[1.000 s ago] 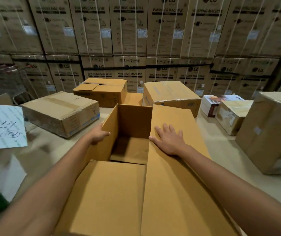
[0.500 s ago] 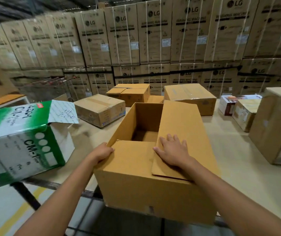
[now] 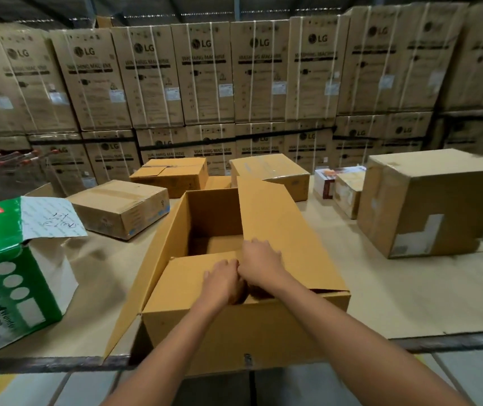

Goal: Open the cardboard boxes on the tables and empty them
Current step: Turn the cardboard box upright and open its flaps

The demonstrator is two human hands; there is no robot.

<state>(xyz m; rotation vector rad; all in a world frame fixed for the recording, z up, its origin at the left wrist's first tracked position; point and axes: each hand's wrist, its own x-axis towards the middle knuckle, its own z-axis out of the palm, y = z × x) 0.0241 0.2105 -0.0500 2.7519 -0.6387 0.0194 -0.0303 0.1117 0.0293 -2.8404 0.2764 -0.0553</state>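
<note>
Bending over an open cardboard box (image 3: 234, 326) at the near edge of the worktop (image 3: 381, 288), a person brings both hands together at the middle of its top, where the near flap (image 3: 187, 282) meets the right flap (image 3: 281, 230). The left hand (image 3: 222, 281) curls its fingers round the free edge of the near flap. The right hand (image 3: 260, 265), touching it at 1 o'clock, hooks bent fingers over the inner edge of the right flap, which lies folded across the opening. The left flap (image 3: 146, 273) splays outward toward 9 o'clock. The box's long axis runs from 6 to 12 o'clock, straight away from the person, so the uncovered well lies at 12 o'clock from the hands, just beyond the knuckles, with the right hand slightly nearer to it. What shows of the box floor looks bare; the part under the two flaps is hidden. The likely next move is to swing the right flap out toward 3 o'clock and the near flap back toward 6 to see the whole inside. Other boxes sit across the worktop: a sealed box (image 3: 123, 206) at 10 o'clock, a taped box (image 3: 269, 171) at 12 and a large box (image 3: 427, 206) at 2. A green-and-white carton (image 3: 15, 288) stands at 9 o'clock, and strapped washing-machine cartons (image 3: 205, 74) wall off the background.
</note>
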